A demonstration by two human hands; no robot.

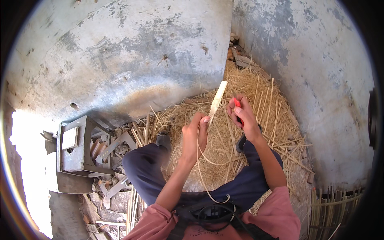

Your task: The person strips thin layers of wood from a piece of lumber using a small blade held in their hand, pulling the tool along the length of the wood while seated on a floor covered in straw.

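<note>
My left hand point(193, 135) is closed round a flat, pale bamboo strip point(217, 99), thumb pressed on its lower part, the strip's wide end tilting up and right. From that hand a thin, narrow splint point(202, 176) trails in a loop down to my lap. Just to the right, my right hand point(249, 119) is closed on a small knife point(237, 103) with a red and black handle. Its blade is hard to make out. A small gap separates the knife from the bamboo strip.
Heaps of straw-like shavings point(224, 140) cover the floor between and beyond my legs. At left stands a battered wooden box frame point(74, 146) amid rubble and wood scraps. Peeling walls point(152, 48) close in ahead and at right. A slatted bamboo piece point(334, 208) leans at lower right.
</note>
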